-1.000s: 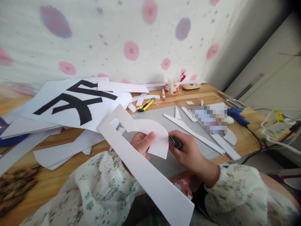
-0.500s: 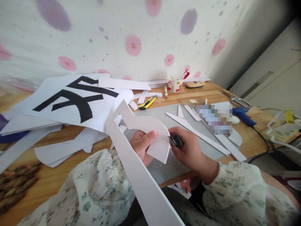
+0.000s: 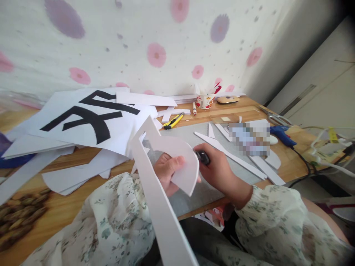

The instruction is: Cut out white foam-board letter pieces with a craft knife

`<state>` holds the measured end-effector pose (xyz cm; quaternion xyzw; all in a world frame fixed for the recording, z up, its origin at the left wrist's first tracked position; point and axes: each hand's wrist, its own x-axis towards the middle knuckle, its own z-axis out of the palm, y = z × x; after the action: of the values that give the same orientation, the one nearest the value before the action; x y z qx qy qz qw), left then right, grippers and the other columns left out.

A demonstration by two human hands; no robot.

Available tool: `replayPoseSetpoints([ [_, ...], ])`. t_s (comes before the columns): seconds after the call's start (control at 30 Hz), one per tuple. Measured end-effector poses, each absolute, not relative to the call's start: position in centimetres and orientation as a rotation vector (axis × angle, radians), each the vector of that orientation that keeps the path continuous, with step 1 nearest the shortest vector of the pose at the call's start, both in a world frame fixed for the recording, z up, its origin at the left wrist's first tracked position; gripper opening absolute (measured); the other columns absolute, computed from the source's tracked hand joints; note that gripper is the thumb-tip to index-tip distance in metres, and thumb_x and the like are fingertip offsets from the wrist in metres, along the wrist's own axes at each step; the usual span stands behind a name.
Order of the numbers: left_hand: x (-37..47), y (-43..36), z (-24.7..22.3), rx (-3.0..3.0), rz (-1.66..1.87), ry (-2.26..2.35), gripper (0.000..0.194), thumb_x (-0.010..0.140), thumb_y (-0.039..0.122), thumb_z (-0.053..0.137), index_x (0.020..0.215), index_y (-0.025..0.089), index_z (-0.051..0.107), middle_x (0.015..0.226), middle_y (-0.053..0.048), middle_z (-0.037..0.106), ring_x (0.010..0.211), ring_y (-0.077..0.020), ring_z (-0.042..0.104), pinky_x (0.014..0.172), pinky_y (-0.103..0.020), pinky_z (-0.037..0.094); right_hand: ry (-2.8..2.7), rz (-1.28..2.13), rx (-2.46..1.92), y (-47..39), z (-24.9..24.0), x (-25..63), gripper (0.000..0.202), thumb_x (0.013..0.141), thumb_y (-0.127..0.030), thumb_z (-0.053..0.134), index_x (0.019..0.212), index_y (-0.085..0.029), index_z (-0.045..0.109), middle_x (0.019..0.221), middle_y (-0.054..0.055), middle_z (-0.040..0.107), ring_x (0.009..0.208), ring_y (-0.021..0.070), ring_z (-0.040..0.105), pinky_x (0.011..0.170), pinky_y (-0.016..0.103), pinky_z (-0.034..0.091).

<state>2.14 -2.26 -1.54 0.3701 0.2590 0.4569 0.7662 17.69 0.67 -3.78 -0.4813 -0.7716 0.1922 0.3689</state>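
Note:
A white foam board cutout (image 3: 151, 181) with a long straight strip and a curved, hooked end slants across the middle of the view. My left hand (image 3: 168, 171) grips its curved part, thumb on top and fingers beneath. In my right hand (image 3: 217, 168) is a black-handled utility knife (image 3: 203, 157), held at the curved outer edge of the board. Its blade is hidden or too small to make out. Both hands are over a grey cutting mat (image 3: 185, 129).
Behind lie a yellow utility knife (image 3: 173, 120), a paper cup (image 3: 205, 100) and a printed sheet (image 3: 66, 125) with black shapes. White strips (image 3: 231, 157), a blue glue gun (image 3: 283, 135) and scissors (image 3: 274, 116) are on the right. Brown pods (image 3: 22, 218) lie at lower left.
The knife and my right hand have shifted slightly left and up along the curved edge. The board has turned a little, its long strip's lower end swinging left.

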Motion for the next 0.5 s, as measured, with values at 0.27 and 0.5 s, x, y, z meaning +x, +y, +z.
replayPoseSetpoints([
  [0.27, 2.1, -1.1, -3.7, 0.822, 1.095, 0.760, 0.033, 0.067, 0.048, 0.069, 0.065, 0.016, 0.062, 0.048, -0.001, 0.056, 0.042, -0.0127, 0.050, 0.043, -0.023, 0.036, -1.617, 0.863, -1.332, 2.3, -2.9, 17.8, 0.022, 0.082, -0.040, 0.056, 0.074, -0.019, 0.055, 0.059, -0.002, 0.052, 0.056, 0.0135, 0.048, 0.054, 0.026, 0.037],
  [0.5, 2.4, -0.2, -5.4, 0.916, 1.081, 0.859, 0.035, 0.071, 0.052, 0.070, 0.067, 0.018, 0.066, 0.052, -0.001, 0.058, 0.046, -0.0122, 0.046, 0.046, -0.025, 0.030, -1.422, 1.445, -1.138, 0.7, -1.8, 17.1, 0.046, 0.070, -0.061, 0.068, 0.072, -0.018, 0.052, 0.052, -0.006, 0.044, 0.045, 0.0079, 0.040, 0.044, 0.021, 0.031],
])
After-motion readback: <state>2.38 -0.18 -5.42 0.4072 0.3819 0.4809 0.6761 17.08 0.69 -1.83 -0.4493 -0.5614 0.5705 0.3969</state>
